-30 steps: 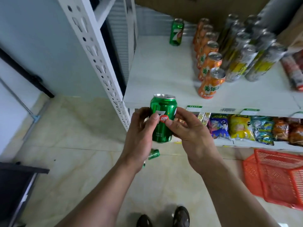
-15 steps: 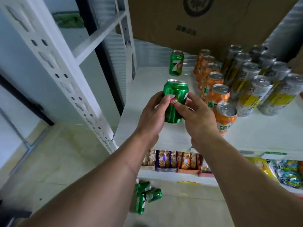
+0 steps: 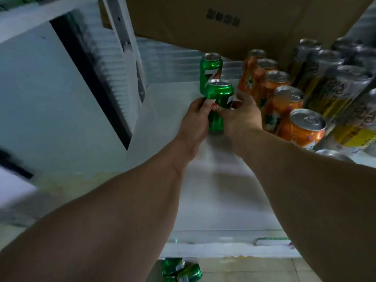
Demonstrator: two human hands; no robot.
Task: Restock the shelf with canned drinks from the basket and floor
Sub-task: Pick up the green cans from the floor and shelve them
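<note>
I hold a green soda can [image 3: 218, 102] upright between both hands over the white shelf [image 3: 215, 196]. My left hand [image 3: 195, 123] grips its left side and my right hand [image 3: 241, 117] its right side. The can's base is at or just above the shelf surface; I cannot tell if it touches. Directly behind it stands another green can [image 3: 209, 67] at the back of the shelf. More green cans [image 3: 181, 269] lie on the floor below the shelf's front edge.
A row of orange cans [image 3: 284, 102] runs front to back just right of my right hand. Silver and yellow cans [image 3: 333, 88] stand further right. A cardboard box [image 3: 223, 23] hangs over the back. The white shelf upright [image 3: 130, 47] is on the left.
Both hands have carried the green can up from below the shelf edge and deep onto the shelf, to just in front of the standing green can. The view has tilted closer.
</note>
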